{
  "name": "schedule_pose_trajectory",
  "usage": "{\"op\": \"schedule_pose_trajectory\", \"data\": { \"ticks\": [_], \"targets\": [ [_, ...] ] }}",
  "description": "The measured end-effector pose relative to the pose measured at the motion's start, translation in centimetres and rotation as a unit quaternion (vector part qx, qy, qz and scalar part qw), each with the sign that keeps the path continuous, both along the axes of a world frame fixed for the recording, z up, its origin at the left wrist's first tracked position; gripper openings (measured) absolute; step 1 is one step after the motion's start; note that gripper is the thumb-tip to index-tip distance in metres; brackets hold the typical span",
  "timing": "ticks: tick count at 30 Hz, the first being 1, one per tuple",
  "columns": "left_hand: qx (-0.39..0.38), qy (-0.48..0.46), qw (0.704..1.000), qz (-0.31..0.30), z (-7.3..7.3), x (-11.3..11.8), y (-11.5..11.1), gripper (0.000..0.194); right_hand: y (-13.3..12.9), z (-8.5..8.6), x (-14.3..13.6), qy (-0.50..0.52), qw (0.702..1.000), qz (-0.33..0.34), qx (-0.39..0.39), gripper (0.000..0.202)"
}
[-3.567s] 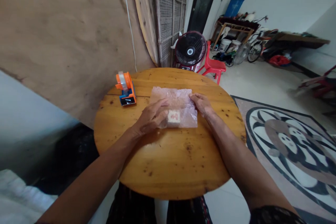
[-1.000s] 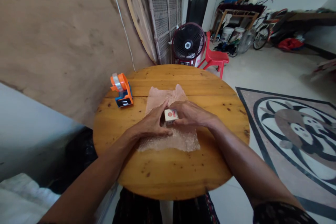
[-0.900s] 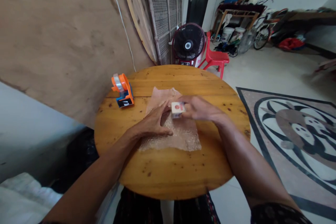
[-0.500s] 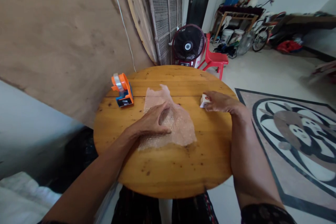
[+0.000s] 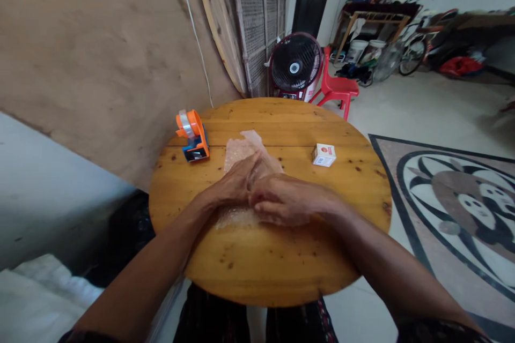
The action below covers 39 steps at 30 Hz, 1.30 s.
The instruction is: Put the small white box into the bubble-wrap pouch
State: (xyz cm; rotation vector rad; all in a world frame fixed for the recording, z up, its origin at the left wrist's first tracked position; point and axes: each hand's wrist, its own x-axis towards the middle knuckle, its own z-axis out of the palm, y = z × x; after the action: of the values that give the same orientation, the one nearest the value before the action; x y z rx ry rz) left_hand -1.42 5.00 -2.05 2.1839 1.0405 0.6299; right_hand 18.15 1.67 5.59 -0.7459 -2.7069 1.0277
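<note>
A sheet of pinkish, translucent bubble wrap [image 5: 237, 153] lies crumpled near the middle of the round wooden table [image 5: 273, 278]. My left hand [image 5: 239, 179] rests on the sheet, its fingers partly hidden. Against it, my right hand [image 5: 277, 198] is closed with curled fingers over the sheet's right part; what it grips is hidden. A small white box [image 5: 324, 155] with a red mark stands by itself on the right side of the table. On the left side sits an orange and blue tape dispenser [image 5: 194, 136] with a roll of clear tape.
Beyond the table are a dark fan [image 5: 295, 64] and a red plastic chair [image 5: 340, 87]. A brown board leans at the left, with a white cord hanging over it. A panda floor design [image 5: 470, 209] lies to the right.
My right hand has let go of the small box and moved left onto the bubble wrap, beside my left hand. The sheet's right side is now gathered under it. The view has shifted slightly.
</note>
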Motion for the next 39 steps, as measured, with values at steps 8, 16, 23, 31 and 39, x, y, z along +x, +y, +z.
{"op": "schedule_pose_trajectory", "data": {
  "ticks": [8, 16, 23, 31, 39],
  "targets": [
    [0.050, 0.076, 0.996, -0.018, -0.3, -0.5, 0.0, 0.121, 4.0, -3.3, 1.6, -0.139, 0.941, -0.230, 0.204, 0.025],
    [0.089, 0.110, 0.990, 0.019, -0.1, -0.7, 0.0, 0.085, 6.0, -5.5, 1.6, -0.231, 0.876, -0.308, 0.290, 0.034],
    [0.159, 0.171, 0.969, 0.083, -0.4, -1.0, 0.3, 0.046, 6.2, -6.0, 0.9, -0.256, 0.844, -0.346, 0.321, 0.041],
    [0.195, 0.203, 0.953, 0.112, -0.2, -1.1, 0.5, 0.034, 6.4, -6.2, 0.9, -0.269, 0.832, -0.369, 0.315, 0.046],
    [0.264, 0.175, 0.941, 0.114, -0.5, -0.8, 0.4, 0.036, 6.7, -6.3, 0.9, -0.272, 0.818, -0.376, 0.339, 0.042]
  ]
}}
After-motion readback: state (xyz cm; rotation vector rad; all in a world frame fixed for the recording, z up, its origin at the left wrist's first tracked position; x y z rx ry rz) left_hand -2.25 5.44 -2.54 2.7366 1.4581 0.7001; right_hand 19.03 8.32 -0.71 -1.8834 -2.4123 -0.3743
